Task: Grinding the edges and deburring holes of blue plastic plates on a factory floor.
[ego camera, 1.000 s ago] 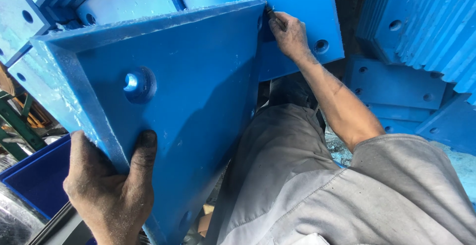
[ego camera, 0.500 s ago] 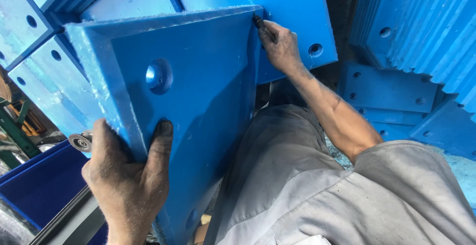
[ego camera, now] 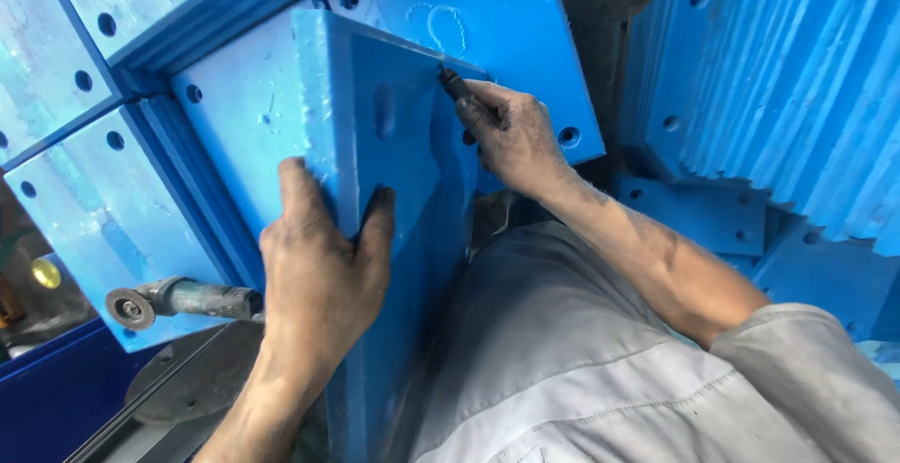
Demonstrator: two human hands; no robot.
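Seen from above, a person in grey work clothes steadies a thick blue plate [ego camera: 394, 144] that stands on edge and leans against their knee [ego camera: 553, 332]. Everything else is placed relative to this plate.

On its near edge, the left hand [ego camera: 323, 271] is clamped: fingers wrapped over the pale outer face, thumb pressed on the darker recessed face, gripping the plate firmly. At the plate's upper far corner, the right hand [ego camera: 511, 135] is closed around a small dark tool [ego camera: 455, 83], whose tip touches the plate's top edge. What kind of tool it is cannot be told.

Behind the plate, more blue plates with round holes [ego camera: 84, 79] lean together in a stack, and another flat blue panel [ego camera: 469, 22] with faint scratched marks stands just beyond the right hand. To the right of the plate, well apart, a dense row of blue plates [ego camera: 787, 97] stands on edge. Below and left of the plate, just beside the left wrist, a small grinder with a round wheel [ego camera: 173, 301] lies on a dark surface, near a dark blue bin [ego camera: 52, 393].
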